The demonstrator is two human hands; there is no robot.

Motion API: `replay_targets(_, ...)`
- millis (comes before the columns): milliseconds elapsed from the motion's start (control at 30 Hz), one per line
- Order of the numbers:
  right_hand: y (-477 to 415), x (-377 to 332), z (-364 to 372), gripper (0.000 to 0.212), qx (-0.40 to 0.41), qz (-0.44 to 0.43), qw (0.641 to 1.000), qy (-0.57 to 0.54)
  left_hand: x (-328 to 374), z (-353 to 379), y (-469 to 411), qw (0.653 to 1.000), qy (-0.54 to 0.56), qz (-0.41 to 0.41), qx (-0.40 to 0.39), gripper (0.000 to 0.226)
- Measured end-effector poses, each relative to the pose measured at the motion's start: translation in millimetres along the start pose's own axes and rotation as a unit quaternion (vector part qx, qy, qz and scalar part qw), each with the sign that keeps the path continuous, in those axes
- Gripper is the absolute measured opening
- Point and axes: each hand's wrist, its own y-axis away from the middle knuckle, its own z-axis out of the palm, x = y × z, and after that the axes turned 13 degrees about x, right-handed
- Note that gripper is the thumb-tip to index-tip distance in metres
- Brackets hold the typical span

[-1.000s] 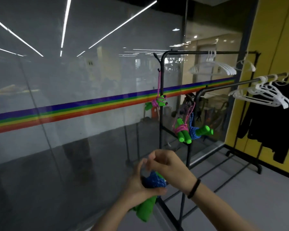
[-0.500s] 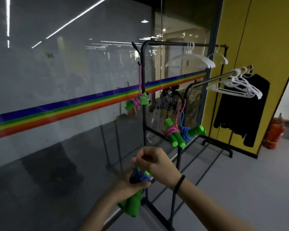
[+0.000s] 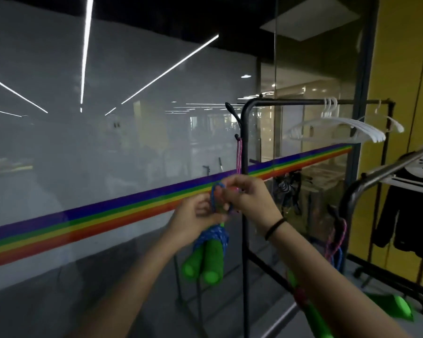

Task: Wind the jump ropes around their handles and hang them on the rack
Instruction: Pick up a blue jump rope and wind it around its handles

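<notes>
Low in the frame two bare forearms reach up toward the centre, the right one with a black band (image 3: 275, 227) round the wrist. Between the hands hangs the blue jump rope (image 3: 213, 234), its cord coiled round the tops of the two green handles (image 3: 211, 261), which point down side by side just below the left hand (image 3: 192, 215). A loop (image 3: 214, 192) of the blue cord stands up from the coil. The left fingers (image 3: 205, 208) are curled and pinch the cord at the loop's foot; the right hand (image 3: 252, 200) is just beside, its fingers (image 3: 230, 189) closed on the loop's upper part.

Right behind the hands stands the upright post of a black clothes rack (image 3: 245, 147), with a pink cord (image 3: 239, 156) hanging from a side hook. At the right a second rack (image 3: 376, 178) carries pink and blue cords (image 3: 337, 242), more green handles (image 3: 398, 308) low beneath them.

Farther back are white hangers (image 3: 340, 123), a black garment (image 3: 410, 215), and a glass wall with a rainbow stripe (image 3: 108, 215).
</notes>
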Motion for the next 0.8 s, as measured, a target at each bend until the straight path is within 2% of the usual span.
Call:
replay_targets(100, -53, -3, -3, 0.004, 0.04, -0.012, 0.999, -0.013, -2, 3, -53, 0.997, 0.042, 0.009, 0.057, 0.02)
replay_targets(267, -143, -3, -6, 0.022, 0.125, -0.038, 0.991, -0.043, -7, 3, -151, 0.992, 0.032, 0.053, 0.109, 0.02)
replay_targets(433, -221, -13, -10, 0.02, 0.143, -0.159, 0.974, 0.071, -3, 4, -242, 0.981, 0.022, 0.129, 0.143, 0.018)
replay_targets(500, -248, -20, -8, 0.015, 0.13, -0.185, 0.965, 0.129, 5, 6, -273, 0.972, 0.027, 0.162, 0.17, 0.016)
replay_targets(567, -274, -21, -5, 0.019, 0.158, -0.205, 0.95, 0.176, 11, 11, -297, 0.965, 0.014, 0.185, 0.183, 0.015)
replay_targets(667, -299, -8, 0, 0.015, 0.225, -0.203, 0.931, 0.202, 5, 23, -317, 0.971, -0.01, 0.184, 0.155, 0.021)
replay_targets(800, -300, 16, -7, 0.017, 0.261, -0.191, 0.905, 0.277, -21, 44, -323, 0.981, -0.037, 0.163, 0.097, 0.021)
